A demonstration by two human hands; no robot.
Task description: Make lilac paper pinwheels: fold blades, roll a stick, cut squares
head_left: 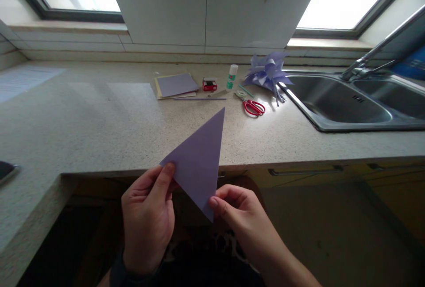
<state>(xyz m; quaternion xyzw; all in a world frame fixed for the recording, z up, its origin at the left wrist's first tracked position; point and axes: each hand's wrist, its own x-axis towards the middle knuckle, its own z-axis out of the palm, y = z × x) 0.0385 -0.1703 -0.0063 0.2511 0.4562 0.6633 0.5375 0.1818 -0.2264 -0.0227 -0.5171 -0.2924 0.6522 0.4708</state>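
So the person's got a purple paper triangle point(199, 163) held up in front of them, just off the front edge of the tabletop point(99, 123), its long point aimed up and away over the front edge. The left hand point(148, 218) has its fingers point(166, 176) clamped on the triangle's left corner, thumb on the near face. The right hand point(239, 216) pinches the bottom tip, fingers point(215, 203) closed on the paper there. So both hands are gripping the same sheet, one corner each, and it hangs in the air rather than resting on anything.

Rest of the stuff sits toward the back edge of the tabletop, well apart from the hands. There's a small stack of paper sheets point(175, 86), purple on top with a yellowish one under it, and a thin purple strip point(199, 98) lying just in front of it. Right of that is a little red box point(210, 84), then a glue stick point(232, 76) standing upright with a green band. Red-handled scissors point(253, 107) lie flat nearer the sink point(335, 101), and a purple paper flower thing point(267, 72) sits at the sink's back left corner, touching its rim. A faucet point(372, 57) reaches over the sink from the right. A dark object point(5, 171) pokes in at the far left edge; can't tell what it is.
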